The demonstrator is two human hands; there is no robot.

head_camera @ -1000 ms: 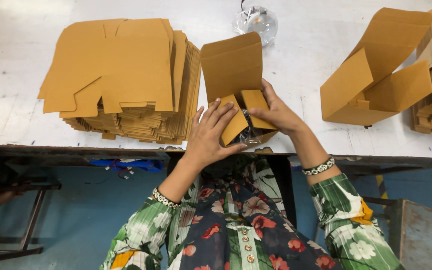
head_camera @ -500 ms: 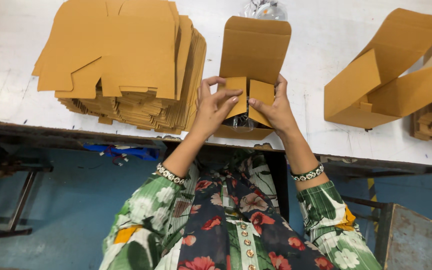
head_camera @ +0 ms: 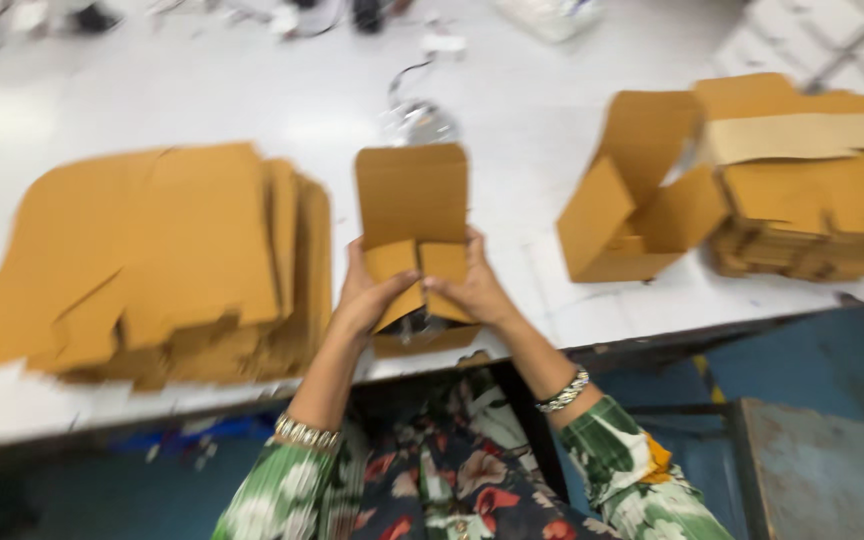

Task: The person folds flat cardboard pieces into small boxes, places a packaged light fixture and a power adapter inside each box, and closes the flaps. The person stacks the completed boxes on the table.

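I hold a small brown cardboard box (head_camera: 414,200) at the near edge of the white table (head_camera: 202,100). Its long flap stands up, away from me. My left hand (head_camera: 364,296) grips the box's left side, with the thumb pressing a small side flap inward. My right hand (head_camera: 472,288) grips the right side and presses the other small flap down. A dark opening shows under the two flaps. The picture is blurred by motion.
A tall stack of flat brown box blanks (head_camera: 152,265) lies left of my hands. A folded open box (head_camera: 632,205) and another pile of cardboard (head_camera: 812,190) sit at the right. A shiny round object (head_camera: 417,120) stands behind the box. A rusty metal surface (head_camera: 822,470) is at lower right.
Both hands have closed in on the box's sides and folded the two small flaps inward. The view has shifted, so the box sits further from me on the table.
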